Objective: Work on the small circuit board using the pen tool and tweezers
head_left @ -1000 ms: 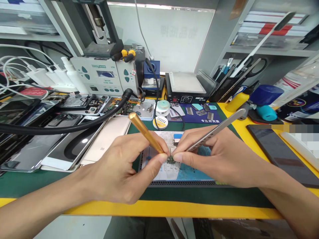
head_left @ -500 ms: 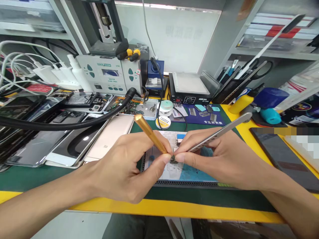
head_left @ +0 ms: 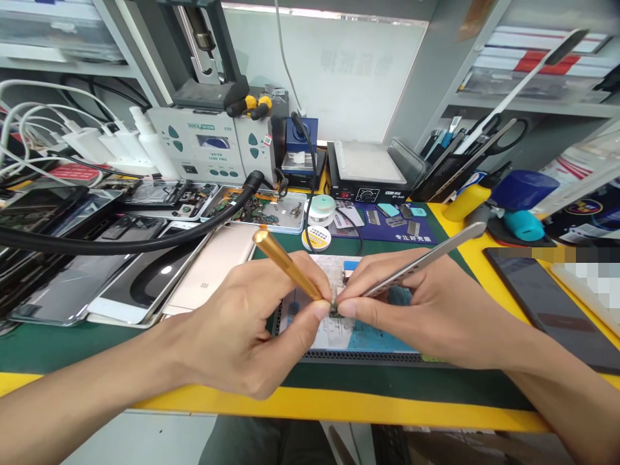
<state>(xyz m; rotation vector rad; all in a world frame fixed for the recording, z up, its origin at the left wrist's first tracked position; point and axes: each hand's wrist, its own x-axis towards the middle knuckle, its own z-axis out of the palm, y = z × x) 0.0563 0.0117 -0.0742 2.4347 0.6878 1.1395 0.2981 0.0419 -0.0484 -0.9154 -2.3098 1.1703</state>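
My left hand (head_left: pixel 242 329) is closed round a gold pen-shaped tool (head_left: pixel 285 261), whose tip points down between my fingertips. My right hand (head_left: pixel 426 310) pinches silver tweezers (head_left: pixel 426 257) that slant up to the right. Both tool tips meet at a tiny dark component (head_left: pixel 334 310), held just above a blue and white work mat (head_left: pixel 358 336). The fingers hide most of the component.
Several phones and phone backs (head_left: pixel 145 278) lie at the left, crossed by a thick black hose (head_left: pixel 121 244). A soldering station (head_left: pixel 203 145), a hot plate (head_left: pixel 368 168), a solder reel (head_left: pixel 320 208) and a tool holder (head_left: pixel 445 168) stand behind. A dark phone (head_left: pixel 547 303) lies at the right.
Both hands stay pinched together at the component. The gold tool's free end has tilted slightly left; the view has barely shifted since half a second ago.
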